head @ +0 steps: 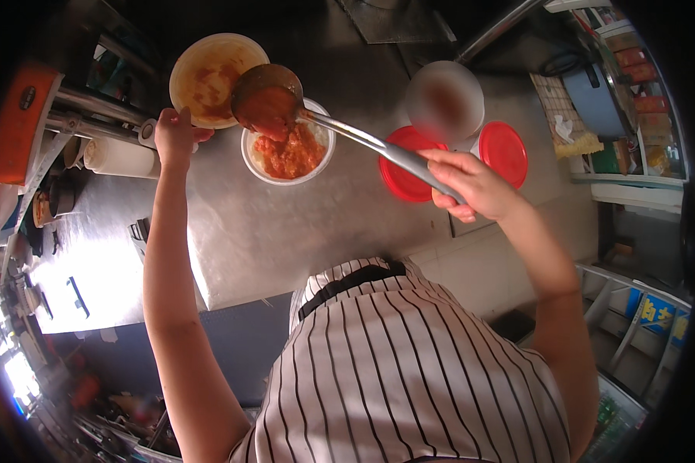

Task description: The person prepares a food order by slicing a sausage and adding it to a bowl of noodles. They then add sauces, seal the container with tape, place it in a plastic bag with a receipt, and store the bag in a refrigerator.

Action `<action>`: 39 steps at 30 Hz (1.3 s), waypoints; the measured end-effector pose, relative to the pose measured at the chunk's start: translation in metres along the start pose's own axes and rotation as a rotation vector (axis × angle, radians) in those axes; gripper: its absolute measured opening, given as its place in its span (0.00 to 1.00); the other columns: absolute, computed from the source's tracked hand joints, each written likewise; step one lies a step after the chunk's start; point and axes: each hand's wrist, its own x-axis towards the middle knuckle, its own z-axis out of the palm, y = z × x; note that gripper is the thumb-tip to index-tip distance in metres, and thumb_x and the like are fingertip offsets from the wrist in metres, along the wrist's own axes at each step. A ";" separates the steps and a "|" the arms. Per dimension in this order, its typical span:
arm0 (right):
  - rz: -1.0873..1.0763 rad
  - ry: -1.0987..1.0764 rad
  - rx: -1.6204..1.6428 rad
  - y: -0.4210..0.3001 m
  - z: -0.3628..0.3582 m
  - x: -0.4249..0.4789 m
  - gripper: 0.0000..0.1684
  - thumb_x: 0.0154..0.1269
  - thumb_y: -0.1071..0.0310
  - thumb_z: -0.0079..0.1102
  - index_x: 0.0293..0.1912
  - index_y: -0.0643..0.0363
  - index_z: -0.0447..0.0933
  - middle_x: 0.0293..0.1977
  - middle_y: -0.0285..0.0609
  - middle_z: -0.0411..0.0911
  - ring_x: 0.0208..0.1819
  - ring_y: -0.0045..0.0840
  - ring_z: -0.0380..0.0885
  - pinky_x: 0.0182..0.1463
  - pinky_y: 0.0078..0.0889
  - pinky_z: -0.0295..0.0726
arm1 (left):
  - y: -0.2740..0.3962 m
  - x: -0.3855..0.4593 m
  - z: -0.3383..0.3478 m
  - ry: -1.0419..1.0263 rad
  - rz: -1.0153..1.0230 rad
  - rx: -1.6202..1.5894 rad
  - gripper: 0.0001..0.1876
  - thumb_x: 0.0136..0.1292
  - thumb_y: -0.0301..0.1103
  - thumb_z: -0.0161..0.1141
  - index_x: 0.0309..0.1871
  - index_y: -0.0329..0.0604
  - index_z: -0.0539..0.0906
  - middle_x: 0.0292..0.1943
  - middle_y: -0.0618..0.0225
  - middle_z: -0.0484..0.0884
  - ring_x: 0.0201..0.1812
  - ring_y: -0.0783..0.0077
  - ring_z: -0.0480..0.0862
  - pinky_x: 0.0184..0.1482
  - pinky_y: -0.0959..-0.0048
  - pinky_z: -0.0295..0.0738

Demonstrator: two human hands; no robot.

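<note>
My right hand [466, 182] grips the grey handle of a metal ladle [269, 104], whose bowl is tilted and full of red-orange sauce. Below the ladle, a white bowl [246, 156] stands on the steel counter, holding what looks like white rice topped with chunky red-orange sauce [292, 156]. Sauce at the ladle's lip meets or hangs just over that topping; I cannot tell which. By its rim, my left hand [176, 136] holds a larger pale round container [194, 63], tipped so that its sauce-smeared inside shows. The ladle's bowl covers part of that container's right side.
Two red round lids [402, 165] [504, 151] lie at the right of the steel counter [255, 231]. Behind them is a blurred whitish tub [446, 104] with reddish contents. Metal rails [92, 104] run along the left, beside a white cylinder [119, 157]. Stocked shelves [643, 87] stand far right.
</note>
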 end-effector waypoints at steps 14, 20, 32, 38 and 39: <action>-0.757 0.504 -1.330 0.076 -0.002 0.018 0.31 0.53 0.74 0.57 0.58 0.52 0.64 0.17 0.42 0.68 0.15 0.33 0.69 0.18 0.33 0.70 | -0.015 0.011 -0.008 0.036 0.020 -0.057 0.11 0.61 0.35 0.50 0.32 0.35 0.67 0.23 0.63 0.78 0.20 0.65 0.83 0.19 0.79 0.70; -0.755 0.497 -1.404 0.080 -0.010 0.015 0.31 0.53 0.74 0.57 0.58 0.52 0.65 0.17 0.42 0.67 0.14 0.32 0.69 0.18 0.32 0.70 | -0.013 0.006 -0.006 0.026 0.090 -0.027 0.09 0.62 0.32 0.50 0.31 0.34 0.67 0.25 0.57 0.77 0.20 0.61 0.82 0.20 0.76 0.78; -0.905 0.589 -1.282 0.037 0.004 0.070 0.30 0.57 0.77 0.51 0.60 0.51 0.61 0.20 0.46 0.70 0.21 0.34 0.72 0.22 0.32 0.71 | 0.005 -0.015 0.002 -0.029 0.182 0.130 0.11 0.64 0.35 0.50 0.29 0.39 0.65 0.21 0.62 0.79 0.20 0.70 0.82 0.19 0.79 0.73; -0.930 0.648 -1.616 0.036 -0.022 0.131 0.37 0.54 0.79 0.48 0.63 0.47 0.56 0.21 0.52 0.70 0.21 0.39 0.74 0.19 0.37 0.73 | 0.014 -0.012 0.001 -0.027 0.209 0.132 0.11 0.64 0.34 0.49 0.28 0.39 0.65 0.20 0.63 0.79 0.19 0.70 0.82 0.17 0.79 0.70; -0.846 0.570 -1.536 0.031 -0.013 0.125 0.37 0.54 0.79 0.48 0.63 0.47 0.56 0.22 0.52 0.71 0.20 0.40 0.74 0.19 0.37 0.73 | 0.012 -0.012 -0.001 -0.011 0.217 0.111 0.11 0.64 0.34 0.49 0.28 0.39 0.65 0.20 0.63 0.79 0.19 0.70 0.82 0.17 0.79 0.70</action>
